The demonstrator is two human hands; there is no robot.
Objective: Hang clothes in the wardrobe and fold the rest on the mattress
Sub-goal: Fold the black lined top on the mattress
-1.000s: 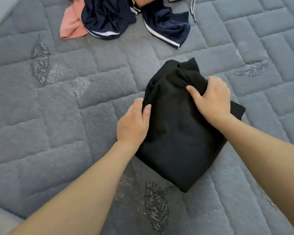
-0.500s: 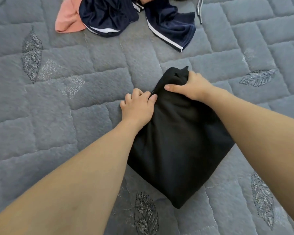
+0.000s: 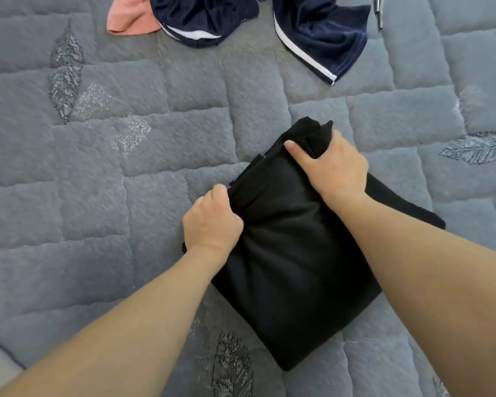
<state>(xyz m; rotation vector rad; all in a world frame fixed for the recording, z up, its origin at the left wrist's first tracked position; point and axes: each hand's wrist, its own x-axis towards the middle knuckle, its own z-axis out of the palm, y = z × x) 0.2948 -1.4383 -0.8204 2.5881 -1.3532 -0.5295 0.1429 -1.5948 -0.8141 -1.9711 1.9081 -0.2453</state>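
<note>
**Both hands gripping a folded black garment**

While lying folded at centre frame on the grey quilted mattress (image 3: 103,196), the black garment (image 3: 292,267) is being gripped by both hands: left hand (image 3: 212,222) curling its fingers under the left edge, right hand (image 3: 335,167) bunching the far corner. Farther, along the top edge, navy clothes (image 3: 318,32) and a pink garment (image 3: 129,15) are lying.

A grey quilted mattress (image 3: 126,196) with stitched leaf patterns fills the view. A folded black garment (image 3: 298,267) lies on it right of the middle. Toward the far edge lie a pink cloth (image 3: 129,17) and, just beside it, dark blue clothes with white stripes (image 3: 318,35), well apart from the black garment
</note>
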